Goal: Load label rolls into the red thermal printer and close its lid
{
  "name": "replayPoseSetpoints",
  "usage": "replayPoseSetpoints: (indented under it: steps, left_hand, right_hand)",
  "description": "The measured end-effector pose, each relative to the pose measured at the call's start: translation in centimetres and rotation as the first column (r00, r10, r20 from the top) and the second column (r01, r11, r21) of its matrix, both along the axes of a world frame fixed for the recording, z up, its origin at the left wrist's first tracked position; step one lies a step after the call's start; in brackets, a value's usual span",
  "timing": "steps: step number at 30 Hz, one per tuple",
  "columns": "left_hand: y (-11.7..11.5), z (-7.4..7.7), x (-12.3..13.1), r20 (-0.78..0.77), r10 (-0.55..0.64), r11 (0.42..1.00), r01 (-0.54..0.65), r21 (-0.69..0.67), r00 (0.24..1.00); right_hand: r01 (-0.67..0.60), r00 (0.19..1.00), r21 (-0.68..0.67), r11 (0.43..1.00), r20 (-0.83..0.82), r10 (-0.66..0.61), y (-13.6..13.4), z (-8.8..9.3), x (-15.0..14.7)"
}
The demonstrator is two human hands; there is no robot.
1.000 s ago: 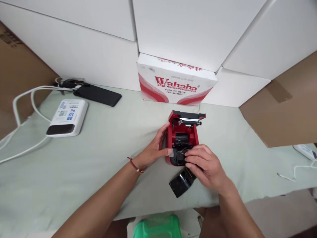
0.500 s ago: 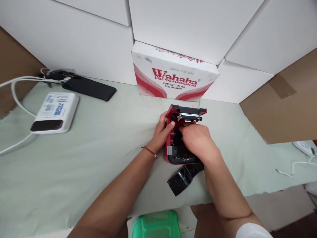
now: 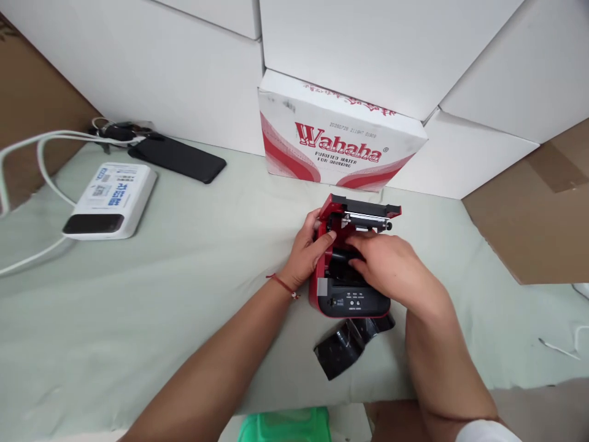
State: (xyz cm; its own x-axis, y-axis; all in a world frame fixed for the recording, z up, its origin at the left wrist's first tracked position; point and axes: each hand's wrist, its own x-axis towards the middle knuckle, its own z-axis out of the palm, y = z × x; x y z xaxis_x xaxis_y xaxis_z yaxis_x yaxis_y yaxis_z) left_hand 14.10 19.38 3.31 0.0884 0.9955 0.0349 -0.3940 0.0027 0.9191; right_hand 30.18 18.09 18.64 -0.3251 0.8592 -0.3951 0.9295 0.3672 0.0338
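A small red and black printer (image 3: 352,301) sits on the pale green cloth (image 3: 193,264) with its lid (image 3: 368,212) flipped open at the back. My left hand (image 3: 310,248) grips the printer's left side, thumb hooked over the rim. My right hand (image 3: 391,267) reaches into the open bay, fingers curled round a black roll (image 3: 340,253) inside it. A crumpled black plastic wrapper (image 3: 350,344) lies on the cloth just in front of the printer.
A red and white "Wahaha" carton (image 3: 340,144) stands behind the printer against white boxes. At the left lie a black phone (image 3: 177,158), a white device (image 3: 110,199) and white cables (image 3: 41,159). Brown cardboard (image 3: 529,221) leans at the right. A green stool (image 3: 288,425) shows below.
My right hand has gone from the printer's front edge up into the open bay. My left hand has slid up the printer's left side. The wrapper stays in front.
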Motion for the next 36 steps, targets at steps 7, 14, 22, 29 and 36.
replayPoseSetpoints:
  steps: [7,14,22,29,36]
  left_hand:
    - [0.1,-0.7,0.0,0.007,-0.016,1.000,0.016,-0.004,1.000]
    - [0.4,-0.2,0.0,-0.001,-0.026,1.000,0.026,-0.008,1.000]
    - [0.9,0.2,0.3,0.050,-0.045,0.999,0.046,-0.018,0.998]
    - [0.9,-0.2,0.4,0.028,-0.027,0.999,0.028,-0.024,0.999]
    - [1.1,-0.2,0.5,0.052,-0.017,0.999,0.019,-0.026,0.999]
  right_hand:
    - [0.055,0.992,-0.095,0.994,0.122,-0.043,1.1,-0.4,-2.7]
    - [0.040,0.996,-0.012,0.999,0.083,-0.039,-0.8,-0.4,-1.9]
    - [0.122,0.895,0.307,0.944,-0.446,0.029,-5.6,3.7,4.8]
    - [0.641,0.750,0.151,0.753,-0.333,-0.572,-8.4,0.8,14.2]
    - [0.647,0.752,0.204,0.735,-0.334,-0.568,-9.9,-5.5,13.9]
